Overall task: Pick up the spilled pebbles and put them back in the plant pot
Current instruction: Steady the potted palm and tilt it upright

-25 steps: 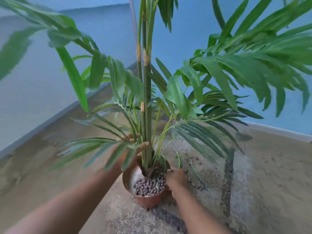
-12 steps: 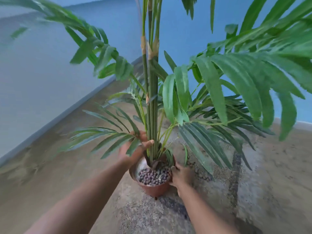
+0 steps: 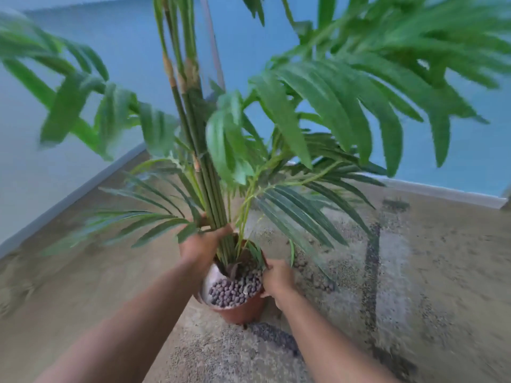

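A brown plastic plant pot (image 3: 243,309) stands tilted toward me on a speckled rug, with a tall green palm rising from it. Dark round pebbles (image 3: 232,290) fill the near half of the pot. My left hand (image 3: 203,244) is wrapped around the bundle of green stems (image 3: 204,172) just above the pot. My right hand (image 3: 278,279) grips the pot's right rim. Several spilled pebbles (image 3: 311,275) lie on the rug just right of the pot, partly hidden under a frond.
Long fronds (image 3: 309,214) spread low over the rug on both sides of the pot. Blue walls with a pale skirting board (image 3: 69,197) meet in the corner behind the plant. A dark stripe (image 3: 372,272) runs across the rug at right.
My left hand has closed around the stems where it was open among the fronds. The plant has swung and leans more. My right hand stays on the pot's rim.
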The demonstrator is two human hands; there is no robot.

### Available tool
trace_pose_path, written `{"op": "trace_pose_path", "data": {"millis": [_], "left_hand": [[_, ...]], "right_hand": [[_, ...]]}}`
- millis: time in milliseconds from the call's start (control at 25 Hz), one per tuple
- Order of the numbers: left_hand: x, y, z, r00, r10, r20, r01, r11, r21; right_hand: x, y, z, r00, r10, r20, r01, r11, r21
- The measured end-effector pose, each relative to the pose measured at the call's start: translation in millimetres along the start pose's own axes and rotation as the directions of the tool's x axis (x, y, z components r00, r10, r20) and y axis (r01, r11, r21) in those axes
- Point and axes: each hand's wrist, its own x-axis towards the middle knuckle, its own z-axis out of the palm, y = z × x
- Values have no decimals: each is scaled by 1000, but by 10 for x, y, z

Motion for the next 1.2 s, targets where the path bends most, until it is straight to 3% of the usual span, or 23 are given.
{"op": "trace_pose_path", "data": {"millis": [160, 320, 440, 560, 640, 720, 760, 800, 920, 1000, 1080, 1200], "left_hand": [[28, -112, -83, 998, 63, 20, -62, 998, -18], [58, -259, -176, 967, 197, 161, -187, 979, -77], [-80, -154, -209, 929, 287, 235, -280, 958, -60], [-183, -281, -378, 897, 262, 357, -314, 944, 96], [-179, -685, -515, 858, 293, 421, -440, 843, 310], [-258, -1077, -701, 761, 262, 593, -627, 530, 571], [-263, -1258, -765, 699, 274, 660, -710, 371, 598], [-272, -1391, -796, 646, 279, 711, -762, 292, 578], [-238, -1421, -729, 492, 369, 789, -869, 158, 468], [-164, -1377, -673, 476, 388, 789, -877, 146, 457], [-134, -1391, -646, 480, 378, 792, -874, 130, 467], [-112, -1413, -665, 460, 392, 797, -883, 112, 455]], "right_hand": [[150, -100, -58, 994, -32, 105, 35, 999, -31], [240, -148, -147, 985, -16, 170, 26, 998, -57], [229, 0, -133, 979, -38, 200, 28, 998, 54], [174, 150, -107, 986, -29, 163, -4, 981, 196], [59, 197, -163, 994, 28, 107, -54, 965, 256], [-42, 283, -266, 999, 16, 28, -21, 981, 194], [-77, 338, -294, 1000, -8, 12, 6, 986, 166], [-111, 403, -310, 1000, -30, 7, 29, 989, 145], [-190, 552, -267, 995, -75, 64, 69, 992, 103], [-193, 616, -249, 988, -144, 48, 143, 989, 26], [-157, 679, -356, 963, -255, -92, 238, 958, -159], [19, 912, -730, 916, -328, -231, 160, 827, -539]]}}
